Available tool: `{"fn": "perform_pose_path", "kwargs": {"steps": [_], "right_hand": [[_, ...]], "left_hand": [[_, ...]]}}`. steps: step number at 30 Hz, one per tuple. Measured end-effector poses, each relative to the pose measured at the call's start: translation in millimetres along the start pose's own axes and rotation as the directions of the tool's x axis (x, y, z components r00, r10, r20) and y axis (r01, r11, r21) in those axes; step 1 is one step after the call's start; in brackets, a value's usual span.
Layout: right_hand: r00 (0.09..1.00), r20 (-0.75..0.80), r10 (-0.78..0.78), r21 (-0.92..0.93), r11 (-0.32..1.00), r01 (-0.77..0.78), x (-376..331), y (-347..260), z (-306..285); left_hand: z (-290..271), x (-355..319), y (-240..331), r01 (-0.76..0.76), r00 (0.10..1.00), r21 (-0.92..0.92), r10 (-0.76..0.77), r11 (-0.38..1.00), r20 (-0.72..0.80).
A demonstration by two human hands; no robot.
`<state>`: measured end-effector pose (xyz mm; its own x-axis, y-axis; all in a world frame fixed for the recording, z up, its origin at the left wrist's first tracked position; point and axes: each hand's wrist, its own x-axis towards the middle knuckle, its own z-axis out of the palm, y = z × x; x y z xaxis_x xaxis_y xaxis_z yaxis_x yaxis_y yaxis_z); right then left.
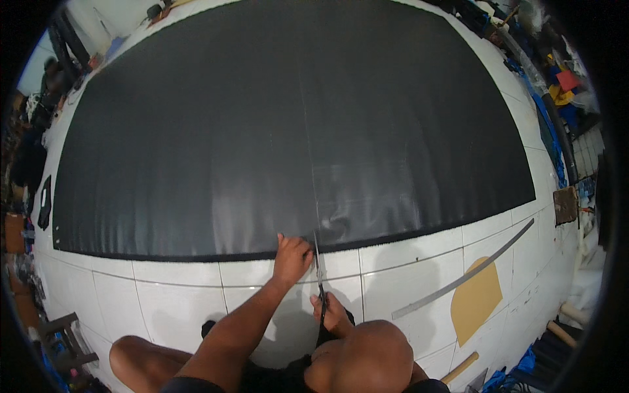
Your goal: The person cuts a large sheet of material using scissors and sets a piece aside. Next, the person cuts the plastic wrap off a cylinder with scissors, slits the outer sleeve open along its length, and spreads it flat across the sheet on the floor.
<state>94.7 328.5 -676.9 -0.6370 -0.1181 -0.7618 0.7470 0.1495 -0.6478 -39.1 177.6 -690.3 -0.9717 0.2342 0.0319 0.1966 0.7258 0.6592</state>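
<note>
Head view: on tiled floor [177, 308], black sheet [196, 131], long axis left to right; pale line [306, 124] near to far across it. Scissors [320, 281] at the near edge, tips pointing far. Left hand [293, 259] curled at that edge, cannot tell whether pinching; right hand [336, 316] clamped on scissors. Apparently starting a cut; probably calls for keeping blades on the line.

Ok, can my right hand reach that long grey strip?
Probably yes, though your right hand is holding the scissors. The long grey strip lies to its right, across white floor tiles, with nothing seen on top.
</note>
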Motion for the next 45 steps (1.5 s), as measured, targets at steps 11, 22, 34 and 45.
{"fn": "perform_pose_path", "kwargs": {"steps": [11, 22, 34, 45], "right_hand": [[1.000, 0.001, 0.002, -0.048, 0.999, -0.002, -6.5, -13.9, 3.3], [0.997, -0.081, 0.010, -0.163, 0.986, -0.023, -2.0, -13.7, 12.0], [0.992, -0.105, -0.076, -0.211, 0.976, 0.053, -8.9, -18.3, 10.7], [0.992, -0.090, -0.094, -0.148, 0.986, 0.080, -1.3, -7.5, 8.6]], "left_hand": [[-2.3, -4.5, -1.5, -0.044, 0.995, -0.026, 0.042, 0.999, -0.087], [-1.0, -7.7, -7.4, -0.042, 0.991, -0.041, 0.037, 0.998, -0.130], [-3.8, -7.6, -0.5, -0.022, 0.996, -0.026, 0.019, 0.999, -0.091], [-6.4, -5.2, -1.5, -0.017, 0.997, -0.043, 0.013, 0.999, -0.078]]}}
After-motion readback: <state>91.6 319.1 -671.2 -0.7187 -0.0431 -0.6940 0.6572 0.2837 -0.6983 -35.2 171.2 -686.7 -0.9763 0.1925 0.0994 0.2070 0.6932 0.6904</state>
